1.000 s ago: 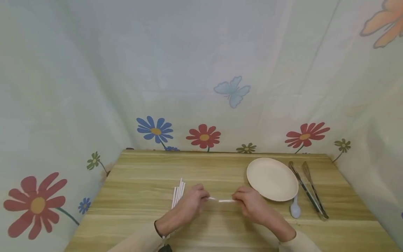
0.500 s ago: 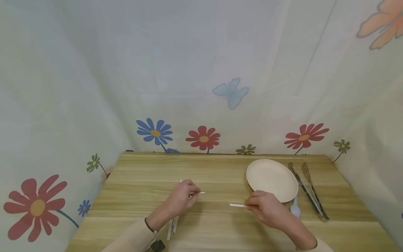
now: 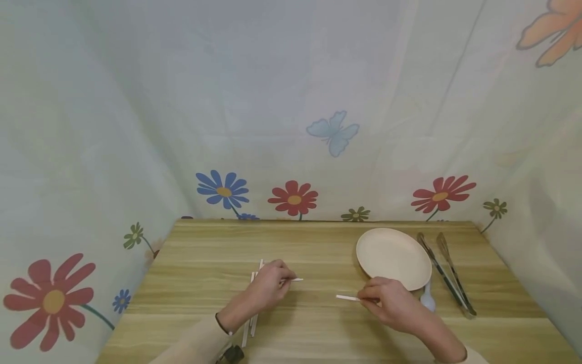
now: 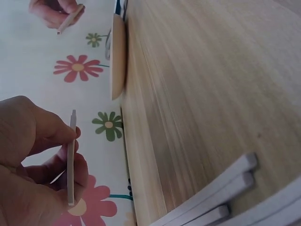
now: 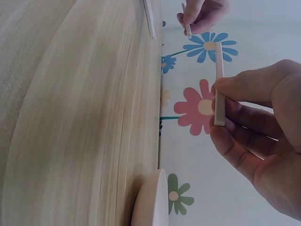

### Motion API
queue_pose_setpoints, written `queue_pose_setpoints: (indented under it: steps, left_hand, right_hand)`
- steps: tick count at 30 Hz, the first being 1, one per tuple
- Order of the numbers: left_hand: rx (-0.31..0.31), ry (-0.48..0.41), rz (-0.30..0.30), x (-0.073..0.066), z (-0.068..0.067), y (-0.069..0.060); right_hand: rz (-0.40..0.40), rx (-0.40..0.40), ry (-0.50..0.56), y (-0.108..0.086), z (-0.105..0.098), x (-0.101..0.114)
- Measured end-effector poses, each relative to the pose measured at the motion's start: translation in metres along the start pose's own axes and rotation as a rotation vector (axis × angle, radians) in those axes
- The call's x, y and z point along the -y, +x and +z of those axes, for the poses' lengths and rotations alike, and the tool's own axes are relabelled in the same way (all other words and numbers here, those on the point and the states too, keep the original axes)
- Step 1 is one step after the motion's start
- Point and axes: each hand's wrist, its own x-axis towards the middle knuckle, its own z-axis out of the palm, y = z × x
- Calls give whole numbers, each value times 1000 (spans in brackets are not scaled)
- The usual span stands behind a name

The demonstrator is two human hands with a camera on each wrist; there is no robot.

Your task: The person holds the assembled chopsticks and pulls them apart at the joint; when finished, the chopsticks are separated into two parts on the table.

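Pinches a pale stick (image 3: 297,279) in the left grip (image 3: 270,281) and a second stick (image 3: 347,298) in the right grip (image 3: 389,302), thumb and fingers closed on each, above the worktop (image 3: 318,338). Points both long axes roughly sideways, free ends facing inward, clearly apart and slightly out of line. Has the left grip nearer the loose sticks (image 3: 245,334), the right nearer the plate (image 3: 393,258).

A slim pale stick (image 4: 70,165) pinched in the left hand (image 3: 271,282) and a square-ended stick (image 5: 219,63) in the right hand (image 3: 392,303) are held up, apart.
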Motion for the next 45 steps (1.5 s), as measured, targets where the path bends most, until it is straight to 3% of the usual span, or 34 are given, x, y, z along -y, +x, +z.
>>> queue_pose_setpoints:
  steps: [15, 23, 31, 45]
  left_hand:
    - [40, 26, 49, -1, 9, 8]
    - [62, 63, 68, 0, 13, 11]
    - [138, 47, 37, -1, 19, 12]
    - [205, 38, 10, 0, 28, 11]
  right_hand:
    - [32, 45, 53, -6, -2, 6]
    - [-16, 48, 47, -10, 0, 10]
    - [-33, 58, 37, -16, 3, 13]
    - [-44, 118, 62, -27, 5, 15]
